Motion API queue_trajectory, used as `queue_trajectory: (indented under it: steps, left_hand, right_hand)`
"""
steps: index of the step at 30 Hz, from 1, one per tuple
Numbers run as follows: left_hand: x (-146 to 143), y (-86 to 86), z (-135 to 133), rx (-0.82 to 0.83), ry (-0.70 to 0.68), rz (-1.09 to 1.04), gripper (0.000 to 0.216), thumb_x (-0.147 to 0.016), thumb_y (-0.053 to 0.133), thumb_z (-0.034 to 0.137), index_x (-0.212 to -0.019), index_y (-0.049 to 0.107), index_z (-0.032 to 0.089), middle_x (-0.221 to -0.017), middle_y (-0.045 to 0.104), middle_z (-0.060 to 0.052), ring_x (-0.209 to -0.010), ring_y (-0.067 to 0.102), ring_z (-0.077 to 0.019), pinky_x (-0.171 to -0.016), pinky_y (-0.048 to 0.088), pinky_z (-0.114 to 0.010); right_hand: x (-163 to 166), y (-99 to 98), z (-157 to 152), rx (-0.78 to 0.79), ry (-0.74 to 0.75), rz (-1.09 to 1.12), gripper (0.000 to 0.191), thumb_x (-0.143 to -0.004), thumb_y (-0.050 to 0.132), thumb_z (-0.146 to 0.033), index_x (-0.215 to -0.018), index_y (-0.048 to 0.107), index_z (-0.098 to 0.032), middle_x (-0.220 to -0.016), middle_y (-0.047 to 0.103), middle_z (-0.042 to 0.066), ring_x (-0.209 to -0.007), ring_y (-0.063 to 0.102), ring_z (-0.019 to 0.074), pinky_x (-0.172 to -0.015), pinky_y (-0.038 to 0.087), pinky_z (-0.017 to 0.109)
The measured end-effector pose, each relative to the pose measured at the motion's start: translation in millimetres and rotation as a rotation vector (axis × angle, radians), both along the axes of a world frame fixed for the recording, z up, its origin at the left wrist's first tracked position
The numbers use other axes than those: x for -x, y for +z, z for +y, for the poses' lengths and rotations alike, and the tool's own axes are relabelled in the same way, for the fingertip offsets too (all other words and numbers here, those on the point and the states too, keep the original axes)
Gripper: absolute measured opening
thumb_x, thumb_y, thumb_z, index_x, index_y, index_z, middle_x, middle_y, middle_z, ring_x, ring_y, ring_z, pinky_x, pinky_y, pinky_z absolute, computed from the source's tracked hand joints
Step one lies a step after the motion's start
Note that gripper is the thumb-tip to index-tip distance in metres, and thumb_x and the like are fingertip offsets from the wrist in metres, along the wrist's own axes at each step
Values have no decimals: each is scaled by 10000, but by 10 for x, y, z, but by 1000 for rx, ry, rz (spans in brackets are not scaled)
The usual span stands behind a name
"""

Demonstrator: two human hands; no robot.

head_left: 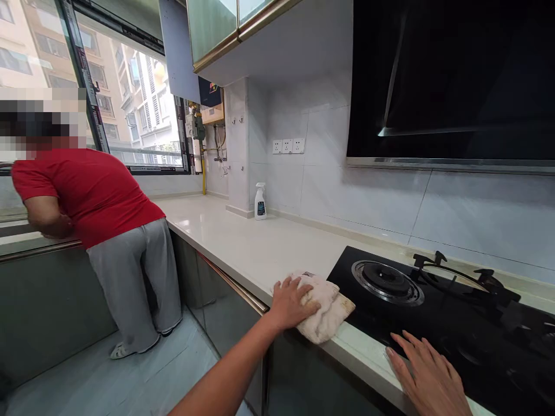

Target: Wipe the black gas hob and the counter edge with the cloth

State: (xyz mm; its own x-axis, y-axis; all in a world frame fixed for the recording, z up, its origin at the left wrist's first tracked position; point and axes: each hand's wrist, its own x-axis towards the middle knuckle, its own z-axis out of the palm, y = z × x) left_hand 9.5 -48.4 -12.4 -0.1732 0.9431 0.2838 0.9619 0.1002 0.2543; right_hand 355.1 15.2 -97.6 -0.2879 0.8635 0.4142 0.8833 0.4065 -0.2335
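My left hand (292, 305) lies on a bunched, off-white cloth (332, 318), its fingers bent over the near side of it. The cloth has brownish stains and sits on the counter's front edge, against the left corner of the black gas hob (437, 315). Over the hob's front edge my right hand (429, 372) is open, fingers spread and holding nothing; whether it touches the glass I cannot tell. Left on the hob is a bare round burner (385, 280). A black pan support (463, 277) stands towards the back.
A white spray bottle (260, 202) stands by the wall on the pale countertop (243, 237). A dark range hood (451, 81) hangs above the hob. At the left, a person in a red shirt (95, 190) bends over the other counter. Cabinets (234, 26) overhang the back.
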Motion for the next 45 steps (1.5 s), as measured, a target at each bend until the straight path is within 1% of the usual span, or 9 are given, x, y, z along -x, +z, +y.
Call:
queue_trajectory:
  steps: [8, 12, 16, 21, 28, 32, 36, 40, 45]
  left_hand:
    - [1168, -32, -98, -75, 375, -78, 485, -918, 543, 629, -1346, 638, 420, -1585, 515, -8, -1521, 351, -342, -1241, 299, -624]
    - [1367, -117, -140, -180, 520, -145, 432, -956, 495, 526, -1319, 656, 356, -1577, 496, -35, -1540, 301, -316, -1255, 327, -548]
    - [977, -338, -16, -335, 633, -208, 431, -983, 415, 411, -1322, 628, 251, -1601, 406, -108, -1559, 247, -336, -1289, 266, -576]
    - [47, -757, 63, -487, 612, -263, 441, -986, 393, 421, -1299, 608, 197, -1641, 265, -175, -1555, 237, -371, -1283, 280, -592]
    - [-1016, -1108, -157, -478, 148, -193, 455, -924, 530, 565, -1307, 623, 337, -1693, 267, -72, -1613, -15, -427, -1252, 172, -772]
    - [-1183, -1028, -254, -374, -109, -160, 510, -890, 561, 689, -1312, 645, 416, -1622, 452, -60, -1589, 161, -445, -1232, 126, -813]
    - [-1024, -802, -297, -337, -198, -164, 563, -894, 534, 733, -1356, 621, 423, -1579, 523, -49, -1537, 315, -402, -1241, 202, -746]
    - [-535, -460, -385, -156, -48, -69, 520, -940, 515, 643, -1399, 590, 411, -1597, 509, -19, -1522, 361, -337, -1269, 236, -646]
    - [468, -4, -302, 3, 153, 23, 482, -963, 477, 531, -1410, 591, 394, -1583, 532, -38, -1488, 427, -314, -1230, 309, -591]
  right_hand:
    - [23, 61, -112, -44, 39, 17, 656, -981, 328, -710, -1407, 627, -309, -1549, 546, 50, -1519, 363, 373, -1196, 353, 646]
    - [99, 101, -165, -14, 5, 32, 688, -975, 312, -729, -1409, 629, -299, -1555, 540, 58, -1521, 359, 373, -1199, 347, 637]
    - [146, 105, -194, -65, 6, 43, 724, -970, 282, -739, -1393, 638, -272, -1547, 543, 80, -1527, 342, 372, -1212, 324, 625]
    - [134, 83, -206, -109, 26, 53, 708, -974, 281, -724, -1402, 616, -270, -1547, 536, 83, -1525, 336, 365, -1213, 311, 618]
    - [20, -12, -78, -140, 47, 48, 652, -1007, 213, -626, -1438, 577, -300, -1531, 553, 55, -1485, 392, 342, -1190, 341, 608]
    - [-57, -94, 65, -132, 70, -17, 630, -991, 240, -598, -1423, 599, -313, -1495, 590, 53, -1432, 455, 376, -1140, 394, 633]
    - [-79, -114, 85, -129, 74, -1, 659, -1001, 212, -591, -1422, 604, -272, -1506, 584, 62, -1460, 431, 372, -1160, 388, 626]
    - [-72, -70, -1, -105, 105, 10, 664, -984, 258, -648, -1405, 622, -286, -1513, 582, 67, -1487, 408, 371, -1163, 388, 648]
    - [-129, -36, -77, -6, 108, -4, 666, -912, 389, -746, -1368, 661, -343, -1494, 606, 47, -1469, 443, 401, -1151, 408, 678]
